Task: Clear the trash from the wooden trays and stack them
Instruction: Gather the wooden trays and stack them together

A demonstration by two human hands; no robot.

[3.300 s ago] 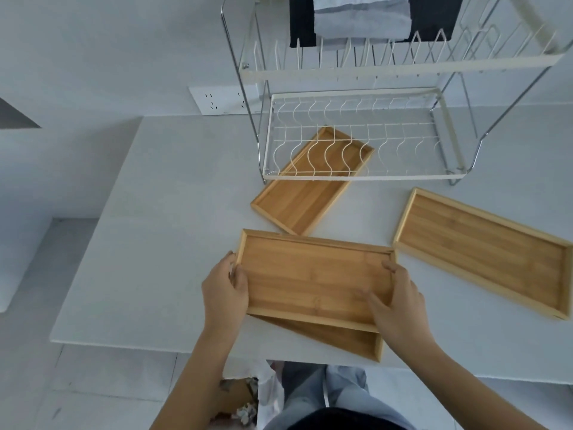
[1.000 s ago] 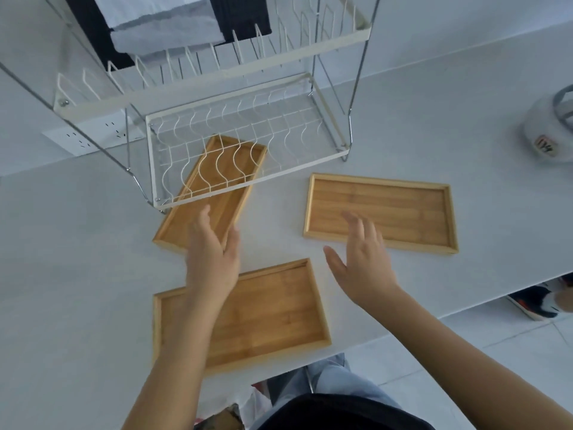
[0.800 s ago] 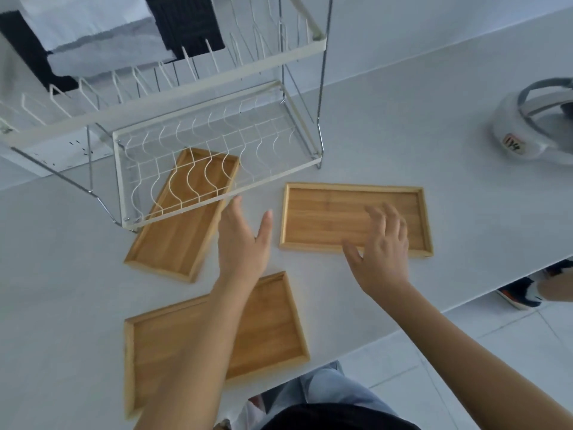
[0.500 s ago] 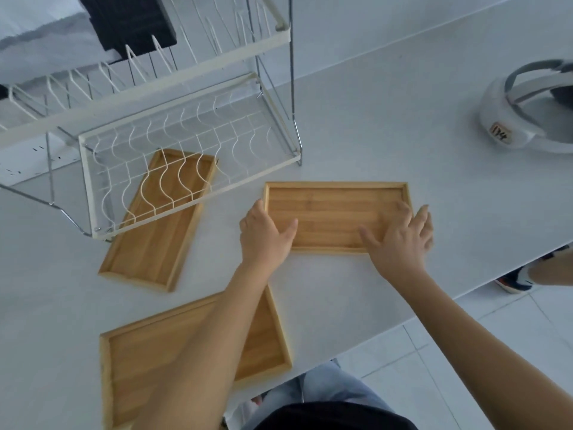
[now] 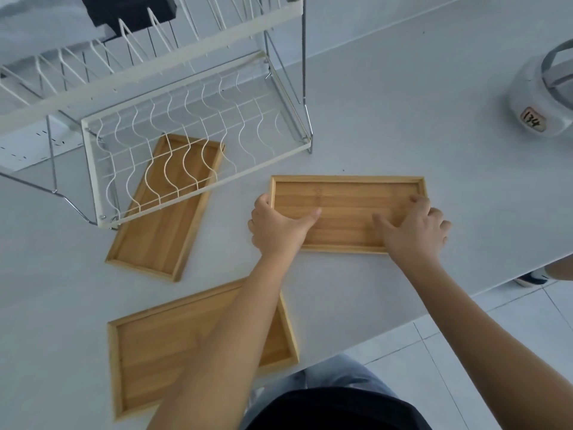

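Three places on the white table hold wooden trays, none with trash in it. The right tray (image 5: 347,193) lies flat in the middle; my left hand (image 5: 277,229) grips its left end with the thumb inside, and my right hand (image 5: 414,231) grips its near right corner, thumb on the tray floor. A stacked pair of trays (image 5: 173,339) rests at the near edge, partly under my left forearm. A further tray (image 5: 161,228) lies slanted, its far half under the dish rack.
A white wire dish rack (image 5: 192,119) stands at the back left with dark and grey cloth on its upper tier. A white round appliance (image 5: 539,97) sits at the far right. A power strip (image 5: 28,147) lies behind the rack. A shoe (image 5: 531,278) shows beyond the table's right edge.
I let go of the stacked trays at the near edge. Both hands reached right and closed on the ends of the right tray. My view swung to the right.
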